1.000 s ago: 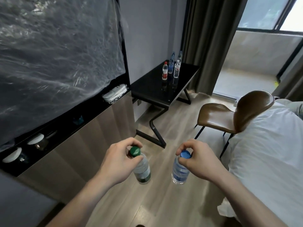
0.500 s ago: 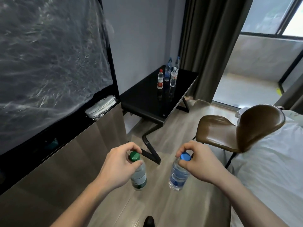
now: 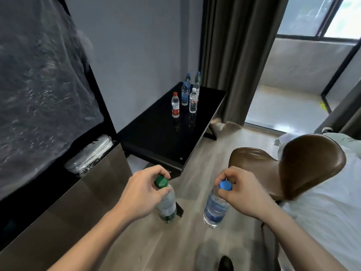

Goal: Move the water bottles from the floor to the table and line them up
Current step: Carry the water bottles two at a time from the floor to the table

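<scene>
My left hand [image 3: 139, 194] pinches the neck of a green-capped water bottle [image 3: 166, 206], which hangs upright above the wooden floor. My right hand [image 3: 245, 194] pinches the neck of a blue-capped water bottle [image 3: 215, 209] the same way. Ahead stands the black table [image 3: 156, 133]. At its far end stand several bottles: a red-capped one [image 3: 175, 105], a white-capped one [image 3: 193, 101], and blue-capped ones [image 3: 184, 94] behind them near the wall.
A brown leather chair [image 3: 304, 163] stands to the right of the table, with a white-covered bed [image 3: 328, 212] behind it. A low cabinet [image 3: 78, 194] with a plastic-wrapped screen above runs along the left. Dark curtains [image 3: 238, 55] hang beyond the table.
I have walked closer to the table, which now looks larger and nearer. Both hands still carry their bottles in the same grip.
</scene>
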Available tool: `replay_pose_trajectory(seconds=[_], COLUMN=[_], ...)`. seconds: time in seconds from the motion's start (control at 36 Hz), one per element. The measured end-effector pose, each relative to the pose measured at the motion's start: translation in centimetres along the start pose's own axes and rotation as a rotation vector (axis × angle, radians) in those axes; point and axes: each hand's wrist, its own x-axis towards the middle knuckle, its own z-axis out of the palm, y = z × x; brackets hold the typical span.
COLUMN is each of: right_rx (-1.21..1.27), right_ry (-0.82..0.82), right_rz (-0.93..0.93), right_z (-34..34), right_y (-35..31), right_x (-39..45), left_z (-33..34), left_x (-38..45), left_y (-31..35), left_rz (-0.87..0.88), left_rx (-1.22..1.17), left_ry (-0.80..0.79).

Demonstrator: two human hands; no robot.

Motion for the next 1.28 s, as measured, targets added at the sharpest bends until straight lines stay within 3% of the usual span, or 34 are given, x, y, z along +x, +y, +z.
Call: replay_pose_trajectory(seconds=[0.67, 1.03, 1.28], right_rx=[-0.116, -0.065, -0.102], right_ry=[-0.227, -0.283, -0.237], right_rz=[-0.234, -0.268, -0.261], right_z=[-11.4, -9.9, -8.7], right_y=[9.7, 11.3, 11.0], right_x=[28.1, 42.8, 52.4], left_z=[8.9, 9.2, 8.0], left_x=[21.7, 35.0, 44.6], left_y=[4.7, -1.1, -5.8], left_rz=[-0.296, -0.352, -0.330], left_rx=[-0.010, -0.011, 0.012], left_ry=[0.202, 0.154, 0.130])
